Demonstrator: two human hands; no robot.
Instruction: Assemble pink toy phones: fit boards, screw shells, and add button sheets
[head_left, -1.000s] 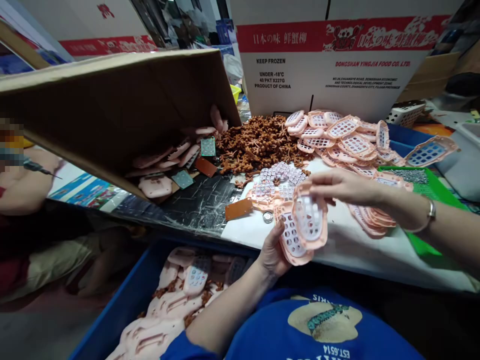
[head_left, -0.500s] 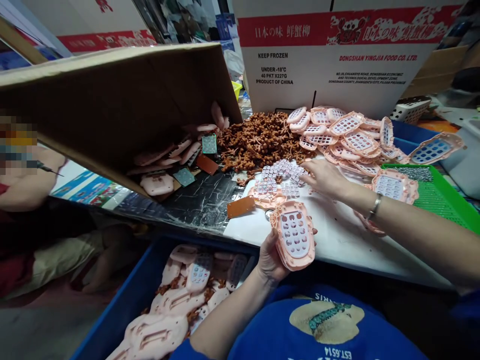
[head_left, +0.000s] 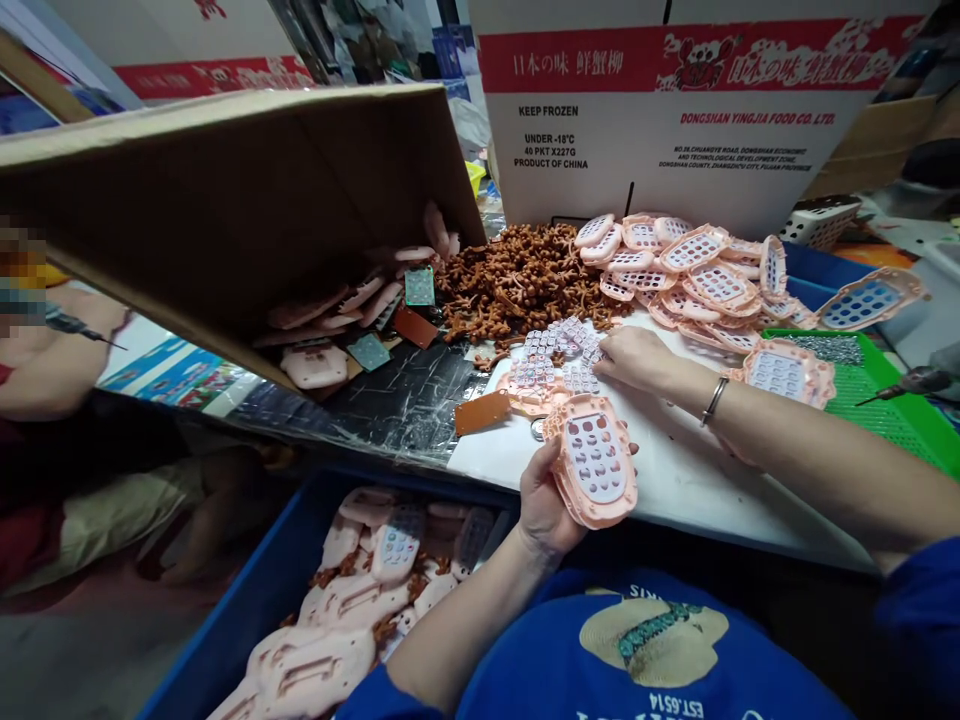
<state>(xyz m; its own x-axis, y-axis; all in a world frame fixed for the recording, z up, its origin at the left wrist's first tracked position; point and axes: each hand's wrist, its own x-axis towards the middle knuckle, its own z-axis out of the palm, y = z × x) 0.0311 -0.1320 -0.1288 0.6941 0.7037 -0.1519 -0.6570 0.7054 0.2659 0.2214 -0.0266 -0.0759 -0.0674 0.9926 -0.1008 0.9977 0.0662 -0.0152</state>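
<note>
L hand (head_left: 551, 505) is gripping stacked pink toy-phone shells (head_left: 600, 514), top one's white keypad insert (head_left: 598, 452) facing up, at the white work surface's (head_left: 697, 490) near edge, while R hand (head_left: 636, 358) is resting w/ curled fingers by the white button mats (head_left: 574, 335) in front of brown plastic pcs (head_left: 517, 275), can't tell if pinching any

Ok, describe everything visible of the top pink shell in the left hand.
The pink shell is a rounded oblong, plastic-looking, with small bumps around its rim and a white panel with a grid of holes. Tilted, panel facing the camera, it sits in the left hand near the edge of the white tabletop, over another pink piece.
</note>
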